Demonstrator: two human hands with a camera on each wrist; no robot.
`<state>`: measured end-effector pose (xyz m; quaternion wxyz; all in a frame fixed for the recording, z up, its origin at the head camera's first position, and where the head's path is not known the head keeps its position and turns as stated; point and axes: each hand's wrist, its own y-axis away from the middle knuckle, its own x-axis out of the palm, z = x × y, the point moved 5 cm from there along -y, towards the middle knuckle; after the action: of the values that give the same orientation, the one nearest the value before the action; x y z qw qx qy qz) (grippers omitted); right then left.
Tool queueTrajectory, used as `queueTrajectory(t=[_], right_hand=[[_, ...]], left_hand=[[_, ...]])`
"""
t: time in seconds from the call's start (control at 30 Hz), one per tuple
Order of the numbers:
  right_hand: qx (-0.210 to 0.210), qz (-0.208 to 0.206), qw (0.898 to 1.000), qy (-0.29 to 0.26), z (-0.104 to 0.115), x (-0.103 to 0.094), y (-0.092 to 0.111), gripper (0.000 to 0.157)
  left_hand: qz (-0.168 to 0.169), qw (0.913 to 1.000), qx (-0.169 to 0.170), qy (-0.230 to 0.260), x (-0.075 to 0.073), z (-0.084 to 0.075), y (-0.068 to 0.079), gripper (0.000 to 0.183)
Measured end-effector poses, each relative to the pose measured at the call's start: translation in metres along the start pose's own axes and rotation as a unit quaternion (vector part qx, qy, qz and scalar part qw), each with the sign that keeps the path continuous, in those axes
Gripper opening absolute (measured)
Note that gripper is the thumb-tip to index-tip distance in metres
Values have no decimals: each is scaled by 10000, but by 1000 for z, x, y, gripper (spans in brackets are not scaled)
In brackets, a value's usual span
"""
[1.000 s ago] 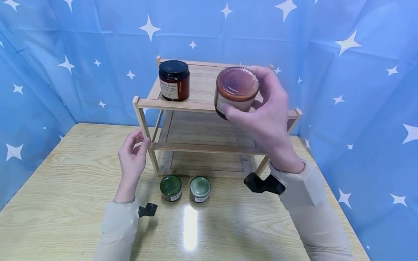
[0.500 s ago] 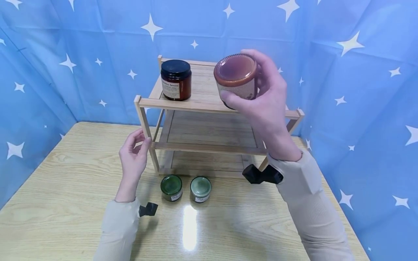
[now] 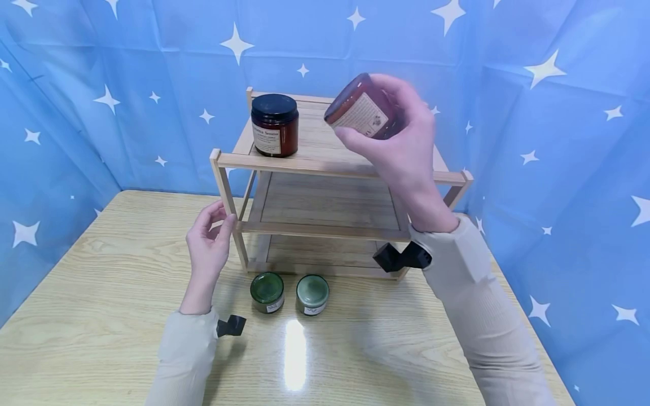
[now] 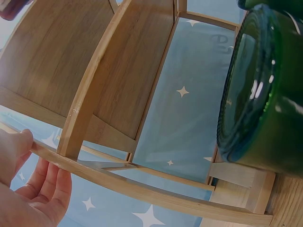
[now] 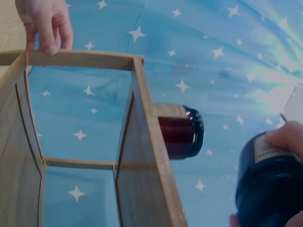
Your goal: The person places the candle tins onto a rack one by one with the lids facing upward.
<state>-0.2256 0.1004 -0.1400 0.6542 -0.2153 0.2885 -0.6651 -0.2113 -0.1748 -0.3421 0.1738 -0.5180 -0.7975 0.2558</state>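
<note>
My right hand point(image 3: 403, 141) grips an amber glass candle jar point(image 3: 363, 113) by its sides, thumb in front and fingers behind. The jar is tilted over the top shelf of a wooden rack point(image 3: 325, 230), with its cream label towards the head camera. In the right wrist view its dark lid end point(image 5: 267, 189) faces that camera. At the rack's left front post, my left hand point(image 3: 209, 239) holds the wood; the left wrist view has its thumb on one side and fingers point(image 4: 47, 184) on the other. Another amber jar point(image 3: 274, 127) with a black lid stands upright on the top shelf's left.
A dark green glass jar point(image 3: 267, 292) and a paler green one point(image 3: 312, 294) stand on the wooden table point(image 3: 127, 282) in front of the rack. Behind hangs a blue curtain point(image 3: 167, 73) with white stars, also along the right side.
My right hand has lifted the amber candle jar slightly and moved it left and back, turning it so its base has tipped away and its label shows. My left hand stays at the post.
</note>
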Motion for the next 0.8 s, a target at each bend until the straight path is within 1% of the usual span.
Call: queueTrajectory(t=[0.1, 0.2, 0.3, 0.53, 0.7, 0.8], right_hand=[[148, 25, 9997, 170, -4, 0, -2, 58], [310, -51, 9991, 294, -8, 0, -4, 59], [379, -108, 9989, 238, -11, 0, -5, 56], [143, -43, 9995, 281, -11, 0, -4, 53], [227, -4, 9987, 447, -11, 2, -6, 59], [227, 27, 9976, 652, -11, 3, -8, 62]], left_hand=[[-3, 10000, -1, -15, -1, 1, 0, 25], [4, 10000, 8, -33, -1, 2, 0, 26], [19, 10000, 22, -47, -1, 3, 0, 25], [11, 10000, 22, -63, 0, 4, 0, 26], [-24, 10000, 54, -47, 0, 3, 0, 25], [-60, 10000, 45, -44, 0, 2, 0, 25]])
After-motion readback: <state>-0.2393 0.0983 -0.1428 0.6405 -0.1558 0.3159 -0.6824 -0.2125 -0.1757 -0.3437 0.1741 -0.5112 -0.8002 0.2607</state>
